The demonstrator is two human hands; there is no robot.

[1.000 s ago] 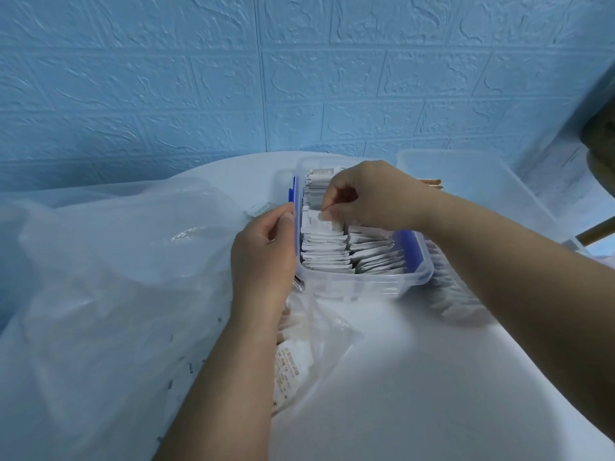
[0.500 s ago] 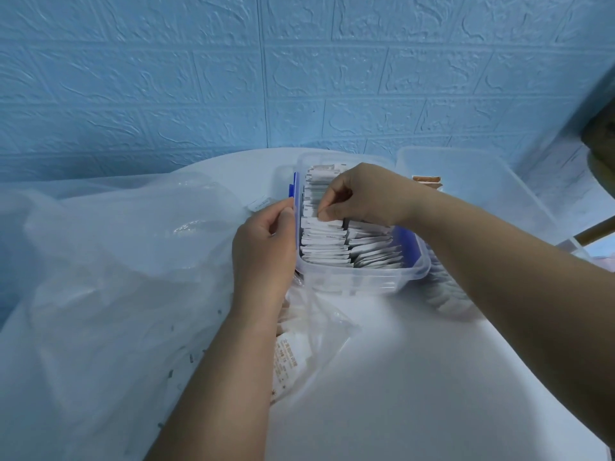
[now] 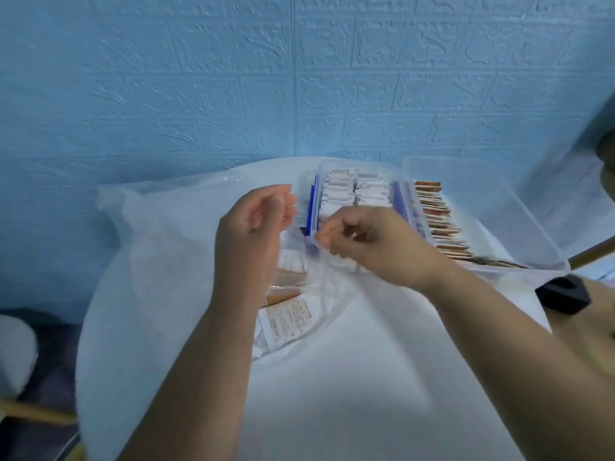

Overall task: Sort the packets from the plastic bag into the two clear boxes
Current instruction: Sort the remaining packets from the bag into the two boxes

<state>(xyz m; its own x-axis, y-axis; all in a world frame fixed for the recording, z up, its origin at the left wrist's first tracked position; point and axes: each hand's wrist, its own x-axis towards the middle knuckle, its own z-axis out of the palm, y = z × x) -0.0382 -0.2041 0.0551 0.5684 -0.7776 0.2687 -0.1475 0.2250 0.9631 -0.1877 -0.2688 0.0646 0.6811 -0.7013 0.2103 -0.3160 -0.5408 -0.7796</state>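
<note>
a blue brick-pattern wall fills the upper half of the view. below it is a round white table. a large, crumpled plastic bag covers the table's left side, its mouth facing the middle. two clear boxes stand side by side at the far edge. the wider clear box on the right holds a row of brown packets standing on edge. the narrow clear box, with a blue latch, is packed with white packets.

the left hand hovers above the bag's mouth, just left of the narrow box, fingers loosely curled toward the thumb, with nothing visible in it. the right hand hovers over the near end of the narrow box, fingers curled inward. it is blurred, so whether it pinches anything cannot be told.

inside the bag's mouth, under the left wrist, lie a printed white packet and some brown ones. a black band sits on the right forearm.
</note>
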